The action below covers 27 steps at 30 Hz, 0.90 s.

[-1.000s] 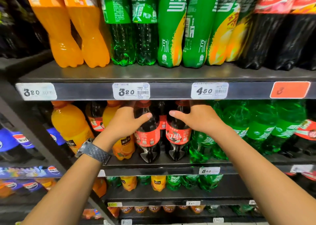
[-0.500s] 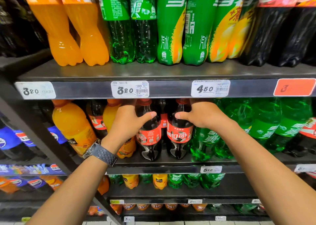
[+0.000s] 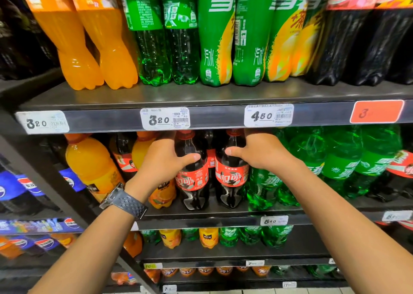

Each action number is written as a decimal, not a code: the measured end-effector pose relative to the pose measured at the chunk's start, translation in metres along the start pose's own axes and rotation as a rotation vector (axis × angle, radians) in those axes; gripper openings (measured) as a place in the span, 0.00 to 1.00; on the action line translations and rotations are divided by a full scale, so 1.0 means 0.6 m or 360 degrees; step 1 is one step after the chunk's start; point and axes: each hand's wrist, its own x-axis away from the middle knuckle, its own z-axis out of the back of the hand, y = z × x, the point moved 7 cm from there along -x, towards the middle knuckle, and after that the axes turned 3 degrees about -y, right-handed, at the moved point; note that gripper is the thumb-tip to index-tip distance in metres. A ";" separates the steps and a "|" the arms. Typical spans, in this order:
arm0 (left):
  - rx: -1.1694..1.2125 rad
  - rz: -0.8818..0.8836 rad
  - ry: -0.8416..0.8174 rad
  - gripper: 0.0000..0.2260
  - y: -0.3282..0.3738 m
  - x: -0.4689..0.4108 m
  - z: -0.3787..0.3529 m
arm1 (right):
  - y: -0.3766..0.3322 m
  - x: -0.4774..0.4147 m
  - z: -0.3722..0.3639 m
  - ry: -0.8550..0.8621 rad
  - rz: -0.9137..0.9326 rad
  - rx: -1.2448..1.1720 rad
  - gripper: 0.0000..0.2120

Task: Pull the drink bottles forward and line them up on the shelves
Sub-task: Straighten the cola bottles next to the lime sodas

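Red-labelled cola bottles (image 3: 194,182): your left hand (image 3: 163,162) grips one, your right hand (image 3: 261,151) the other, fingers wrapped behind, thumbs in front

Fingers of the left hand (image 3: 163,162) and right hand (image 3: 260,151) hide behind two dark red-labelled plastic cola bottles (image 3: 194,175).

Both arms reach forward, left grip (image 3: 161,162) and right grip (image 3: 259,152) curled, thumbs pointing inward.

Wearing red labels and caps on dark cola bottles (image 3: 193,178); glowing green on Sprite bottles (image 3: 339,166); showing grey dotted watch strap (image 3: 130,201).
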 end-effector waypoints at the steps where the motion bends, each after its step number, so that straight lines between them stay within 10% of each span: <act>1: 0.0001 -0.0003 0.0025 0.23 0.001 0.003 0.001 | -0.001 0.001 0.000 0.0007 0.0006 -0.0013 0.28; 13: 0.0058 -0.0090 0.0598 0.08 -0.065 0.066 0.099 | -0.084 0.085 0.037 0.1036 0.0267 0.0428 0.18; 18: 0.0027 0.0256 0.0513 0.20 -0.151 0.065 0.094 | -0.113 0.091 0.019 0.1217 0.0291 0.0392 0.15; 22: 0.0188 0.0407 0.0260 0.27 -0.167 0.045 0.057 | -0.162 0.078 -0.034 0.1039 0.0619 0.0189 0.19; 27: 0.0002 0.0427 0.0252 0.33 -0.140 0.038 0.029 | -0.160 0.003 -0.104 0.0433 0.0245 -0.0173 0.28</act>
